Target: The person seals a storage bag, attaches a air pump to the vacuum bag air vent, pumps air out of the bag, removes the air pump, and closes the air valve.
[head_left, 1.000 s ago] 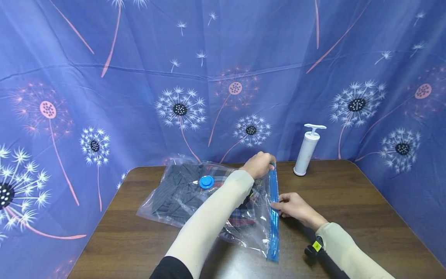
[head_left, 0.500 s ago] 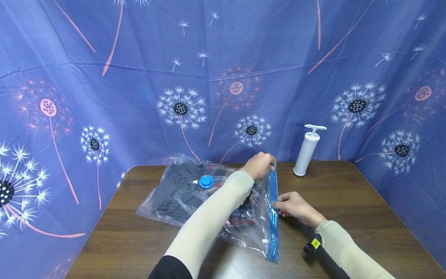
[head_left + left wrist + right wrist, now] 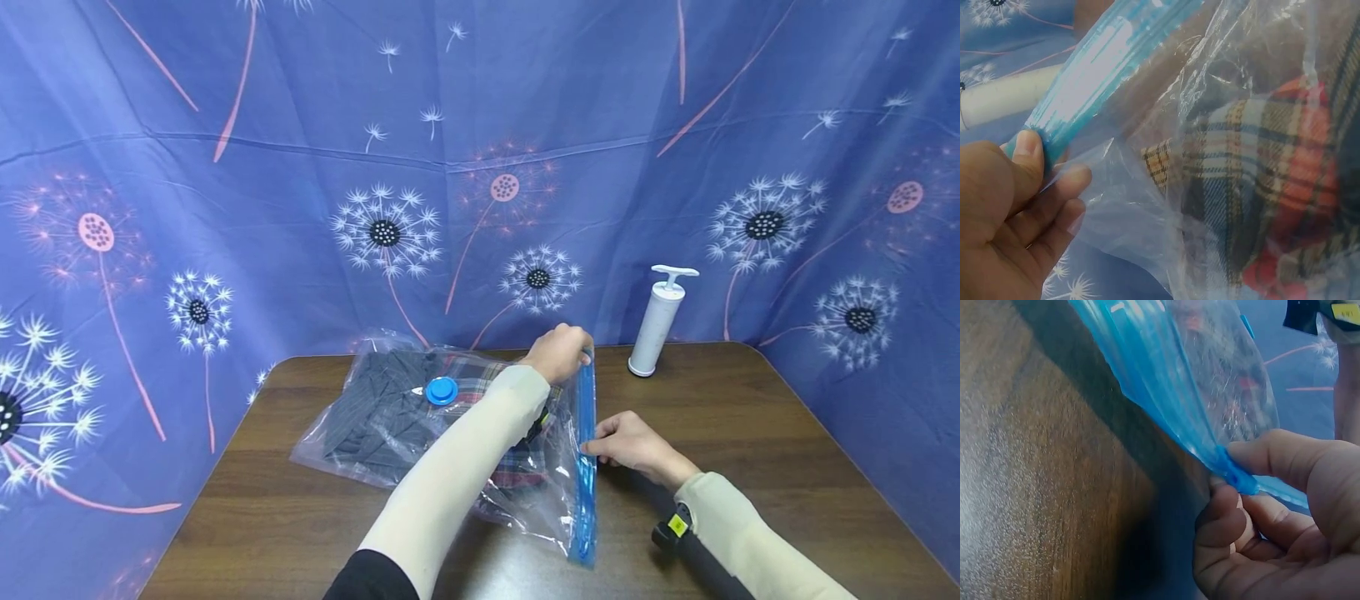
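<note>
A clear vacuum storage bag lies on the table with a dark grey garment and plaid cloth inside. A blue zip strip runs along its right edge, and a round blue valve sits on top. My left hand pinches the far end of the strip between thumb and fingers. Partway along it, my right hand pinches a small blue zip slider, thumb on one side and curled fingers on the other. My left forearm crosses above the bag and hides part of it.
A white hand pump with a T-shaped handle stands at the back of the wooden table, right of the bag. A blue dandelion-print curtain hangs right behind the table's back edge.
My right hand has moved slightly along the zip strip toward the near end. My left hand keeps its hold at the far end, and the head view has shifted a little.
</note>
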`<state>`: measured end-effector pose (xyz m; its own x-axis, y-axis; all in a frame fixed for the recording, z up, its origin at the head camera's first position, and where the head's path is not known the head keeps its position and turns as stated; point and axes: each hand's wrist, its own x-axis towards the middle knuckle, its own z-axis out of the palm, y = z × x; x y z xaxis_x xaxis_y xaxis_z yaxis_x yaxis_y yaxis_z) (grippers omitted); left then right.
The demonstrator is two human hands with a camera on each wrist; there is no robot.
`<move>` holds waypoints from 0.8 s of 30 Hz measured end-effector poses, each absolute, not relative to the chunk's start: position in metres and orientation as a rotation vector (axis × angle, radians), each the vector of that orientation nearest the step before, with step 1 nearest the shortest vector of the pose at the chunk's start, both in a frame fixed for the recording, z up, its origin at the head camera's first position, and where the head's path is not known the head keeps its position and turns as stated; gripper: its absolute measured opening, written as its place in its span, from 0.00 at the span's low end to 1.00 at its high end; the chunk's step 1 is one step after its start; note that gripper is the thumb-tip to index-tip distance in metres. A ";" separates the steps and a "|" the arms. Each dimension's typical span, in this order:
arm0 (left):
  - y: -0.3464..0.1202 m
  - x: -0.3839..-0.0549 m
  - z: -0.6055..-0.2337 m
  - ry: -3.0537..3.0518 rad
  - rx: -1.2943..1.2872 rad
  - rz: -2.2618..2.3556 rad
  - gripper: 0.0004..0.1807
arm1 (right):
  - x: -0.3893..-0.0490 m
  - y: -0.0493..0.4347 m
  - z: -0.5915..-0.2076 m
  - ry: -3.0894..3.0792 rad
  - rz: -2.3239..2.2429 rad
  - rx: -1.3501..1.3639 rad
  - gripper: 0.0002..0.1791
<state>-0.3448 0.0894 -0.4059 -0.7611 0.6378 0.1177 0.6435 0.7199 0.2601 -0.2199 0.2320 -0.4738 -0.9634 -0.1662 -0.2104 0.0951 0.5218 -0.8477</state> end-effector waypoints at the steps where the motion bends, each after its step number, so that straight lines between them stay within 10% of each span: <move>1: 0.090 -0.345 -0.406 -2.898 -1.071 -0.447 0.11 | -0.218 0.231 -0.473 2.500 -1.412 -0.069 0.17; 24: 0.084 -0.348 -0.396 -2.897 -0.972 -0.456 0.10 | -0.198 0.219 -0.474 2.410 -1.424 -0.059 0.19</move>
<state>-0.3475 0.0843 -0.3961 -0.8008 0.5819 0.1419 0.5973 0.7586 0.2603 -0.1981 0.2189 -0.4741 -0.9413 -0.2060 -0.2676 0.1350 0.4967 -0.8573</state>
